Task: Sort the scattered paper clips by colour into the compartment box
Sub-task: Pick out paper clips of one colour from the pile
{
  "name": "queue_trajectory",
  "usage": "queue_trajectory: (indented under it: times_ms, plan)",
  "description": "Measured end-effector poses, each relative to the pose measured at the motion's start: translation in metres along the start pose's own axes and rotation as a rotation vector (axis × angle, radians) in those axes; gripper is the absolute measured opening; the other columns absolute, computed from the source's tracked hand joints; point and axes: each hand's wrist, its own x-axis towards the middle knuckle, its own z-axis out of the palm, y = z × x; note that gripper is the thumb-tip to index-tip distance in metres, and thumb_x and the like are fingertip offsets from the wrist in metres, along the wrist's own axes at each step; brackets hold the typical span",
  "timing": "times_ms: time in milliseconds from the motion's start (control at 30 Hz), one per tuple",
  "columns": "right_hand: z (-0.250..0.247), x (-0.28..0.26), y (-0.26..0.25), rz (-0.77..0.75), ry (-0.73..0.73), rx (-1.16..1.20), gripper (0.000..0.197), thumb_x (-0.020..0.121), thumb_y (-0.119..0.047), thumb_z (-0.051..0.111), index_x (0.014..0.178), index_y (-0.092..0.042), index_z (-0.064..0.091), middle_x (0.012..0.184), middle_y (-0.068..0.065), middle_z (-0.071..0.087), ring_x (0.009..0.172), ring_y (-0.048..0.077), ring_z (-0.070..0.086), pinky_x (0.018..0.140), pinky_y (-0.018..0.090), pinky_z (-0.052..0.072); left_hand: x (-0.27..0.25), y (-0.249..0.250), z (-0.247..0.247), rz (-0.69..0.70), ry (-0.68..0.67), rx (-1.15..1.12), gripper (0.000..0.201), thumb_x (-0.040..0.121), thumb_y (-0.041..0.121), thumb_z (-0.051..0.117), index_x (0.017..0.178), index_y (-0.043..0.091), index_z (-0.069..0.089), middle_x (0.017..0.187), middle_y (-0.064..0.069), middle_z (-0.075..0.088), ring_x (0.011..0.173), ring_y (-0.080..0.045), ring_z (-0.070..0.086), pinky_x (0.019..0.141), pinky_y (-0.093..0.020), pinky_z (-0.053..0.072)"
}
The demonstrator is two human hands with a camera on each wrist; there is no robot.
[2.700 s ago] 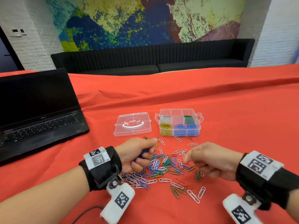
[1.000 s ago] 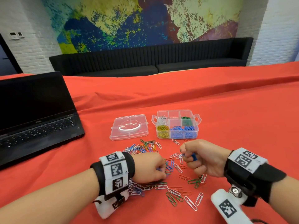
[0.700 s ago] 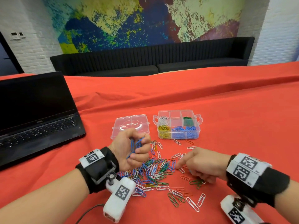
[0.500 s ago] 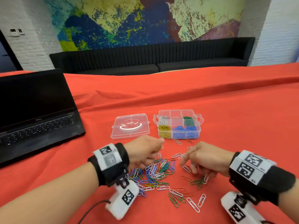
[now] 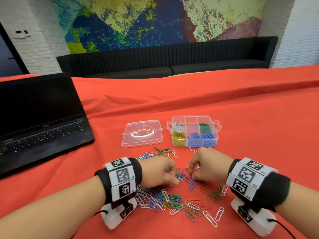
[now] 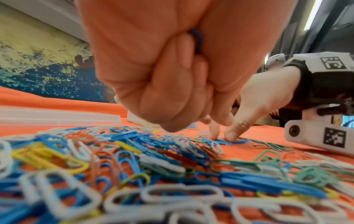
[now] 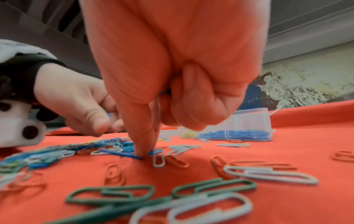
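Mixed-colour paper clips (image 5: 165, 199) lie scattered on the red cloth in front of me. My left hand (image 5: 170, 176) hovers knuckles-up over the pile, its fingers curled around blue clips (image 6: 197, 40) tucked in the fist (image 6: 184, 91). Just to its right, my right hand (image 5: 191, 173) pinches with thumb and index at a blue clip (image 7: 118, 153) lying on the cloth; its other fingers are curled in. The clear compartment box (image 5: 216, 125) stands beyond the hands, holding white, green, yellow and blue clips in separate compartments.
The box's clear lid (image 5: 142, 133) lies flat to the left of the box. An open black laptop (image 5: 41, 121) sits at the far left. Bare red cloth (image 5: 267, 144) stretches to the right and behind the box. Red clips on the cloth are hard to make out.
The left hand, raised palm-up with blue clips 0.7 s ago, has turned over and come down onto the pile. The right hand has shifted slightly left and its fingertips are down on a blue clip.
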Motion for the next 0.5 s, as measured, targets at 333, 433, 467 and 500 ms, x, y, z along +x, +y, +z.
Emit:
queue_trajectory:
  times_ms: [333,433,467,500]
  plan:
    - [0.002,-0.010,0.011,0.031,-0.135,-0.051,0.015,0.085,-0.025,0.063,0.080,-0.012,0.069,0.063,-0.004,0.057,0.057,0.007,0.049,0.054,0.018,0.038,0.019,0.016,0.006,-0.065,0.105,0.152,0.021,0.088,0.030,0.064,0.103,0.017,0.062,0.102,-0.002,0.060,0.097,-0.020,0.056,0.074,-0.023,0.036]
    - [0.001,-0.014,0.017,0.087,-0.195,0.228,0.017,0.088,-0.022,0.060,0.081,-0.007,0.066,0.065,0.002,0.055,0.048,0.008,0.042,0.044,0.016,0.035,0.019,0.015,0.004,-0.059,0.090,0.119,0.018,0.089,0.027,0.063,0.102,0.015,0.065,0.101,-0.003,0.063,0.084,-0.014,0.051,0.072,-0.021,0.036]
    - [0.000,-0.016,0.019,0.160,-0.210,0.466,0.016,0.088,-0.019,0.057,0.079,-0.008,0.063,0.065,0.004,0.050,0.045,0.010,0.036,0.038,0.018,0.031,0.018,0.016,0.003,-0.057,0.090,0.100,0.018,0.090,0.026,0.062,0.103,0.014,0.064,0.101,-0.004,0.062,0.083,-0.013,0.050,0.072,-0.021,0.036]
    - [-0.002,-0.018,0.021,0.248,-0.227,0.763,0.016,0.088,-0.016,0.051,0.074,-0.010,0.056,0.065,0.004,0.044,0.043,0.010,0.029,0.036,0.016,0.023,0.019,0.016,0.002,-0.056,0.092,0.083,0.018,0.091,0.027,0.061,0.103,0.015,0.064,0.102,-0.004,0.061,0.085,-0.014,0.050,0.073,-0.022,0.036]
